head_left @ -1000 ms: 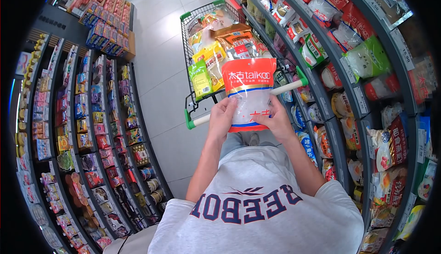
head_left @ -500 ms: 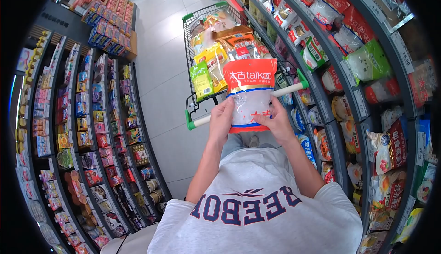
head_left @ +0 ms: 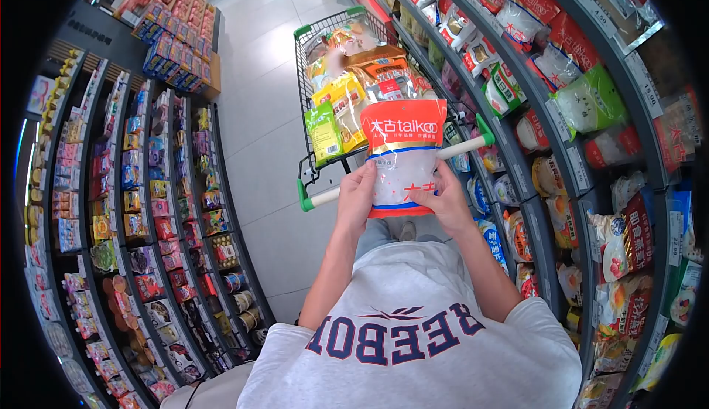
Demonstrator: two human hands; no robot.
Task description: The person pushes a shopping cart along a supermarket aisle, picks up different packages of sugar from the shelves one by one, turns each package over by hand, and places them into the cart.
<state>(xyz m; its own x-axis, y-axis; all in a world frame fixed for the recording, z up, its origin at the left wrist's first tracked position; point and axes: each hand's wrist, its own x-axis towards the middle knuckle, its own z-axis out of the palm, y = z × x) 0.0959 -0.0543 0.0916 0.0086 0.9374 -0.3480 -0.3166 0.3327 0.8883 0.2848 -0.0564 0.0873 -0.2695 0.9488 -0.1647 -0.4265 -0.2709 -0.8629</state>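
Between my hands I hold up a Taikoo bag (head_left: 405,164), a clear plastic pouch with a red top and white contents. My left hand (head_left: 358,193) grips its left edge, thumb on the front. On the lower right edge, my right hand (head_left: 446,193) closes with its thumb across the front. Just beyond the bag stands a shopping cart (head_left: 300,62) with a green-tipped handle (head_left: 467,145). Inside it lie a green packet (head_left: 323,133), a yellow packet (head_left: 341,96), an orange-brown bag (head_left: 384,71) and other packages.
Shelves of bagged goods (head_left: 532,132) curve close along my right, with more Taikoo bags (head_left: 517,14) on the upper levels. Shelves of small packets (head_left: 159,187) line the left. Stacked boxes (head_left: 173,50) stand farther up the left side. The tiled floor (head_left: 258,121) runs between.
The Taikoo bag has dipped very slightly in view, still between both hands. The cart and shelves look nearly the same.
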